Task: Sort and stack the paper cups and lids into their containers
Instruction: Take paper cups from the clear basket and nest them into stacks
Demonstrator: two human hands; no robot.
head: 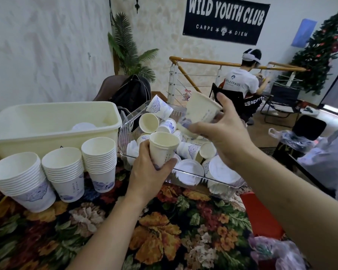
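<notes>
Paper cups and lids lie jumbled in a clear plastic bin [219, 182] at the middle right of the floral tablecloth [109, 227]. Its near wall runs just beyond the left hand [150, 172], whose fingers wrap an upright cup [163, 149] held right at that near-left edge. The right hand [224, 137] is raised over the bin's middle, fingers spread round a tilted cup [202, 109], thumb up against its base, mouth pointing down and left towards the upright cup, with a small gap between the two. Left of the bin stands a cream tub [53, 121], a white lid [84, 126] lying inside. Three cup stacks [64, 168] line the tub's near side, the leftmost one leaning. Open cloth stretches near the stacks and between both forearms. A red object [261, 211] sits at the bin's near-right corner.
</notes>
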